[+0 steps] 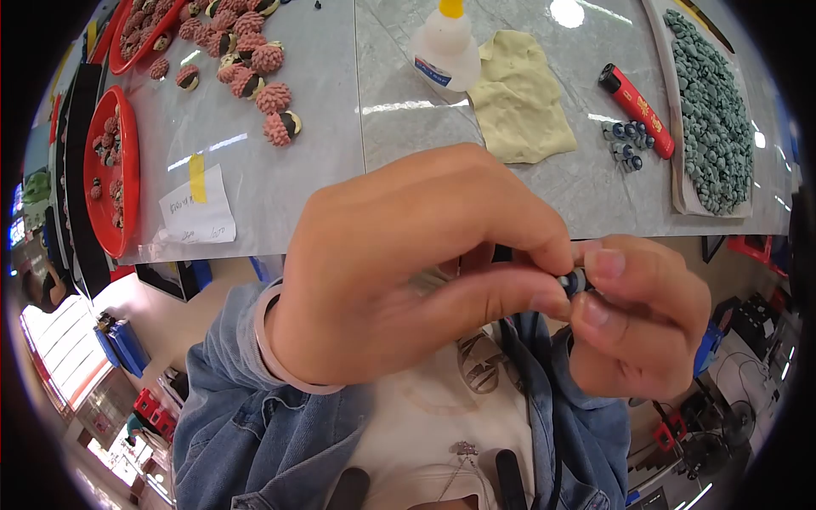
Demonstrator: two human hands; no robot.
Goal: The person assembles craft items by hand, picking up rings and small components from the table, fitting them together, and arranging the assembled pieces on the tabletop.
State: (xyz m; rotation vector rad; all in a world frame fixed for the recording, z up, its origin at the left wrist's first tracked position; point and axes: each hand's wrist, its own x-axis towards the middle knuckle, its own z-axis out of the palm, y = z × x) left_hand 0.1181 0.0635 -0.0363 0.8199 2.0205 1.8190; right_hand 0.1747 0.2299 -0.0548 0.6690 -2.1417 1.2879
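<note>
The left hand [416, 263] is clamped on a small dark piece [575, 282], thumb and index fingertip closed in a pinch; the right hand [642, 319] grips the opposite side of the same piece. The piece sits between both sets of fingertips, in front of the torso and short of the near edge of the counter [297, 191]. The opposed grip presumably steadies a part too small for a full grasp; the fingers hide most of it, so its orientation cannot be determined. Similar small pieces [627, 136] stand clustered beside a red tube [639, 112], apparently grouped for easy reach. A bottle [447, 53] stands against a pale yellow sheet [521, 102]. Farther right, a white tray [666, 106] contains loose green-grey chips [712, 119], its raised rim probably preventing spillage.
</note>
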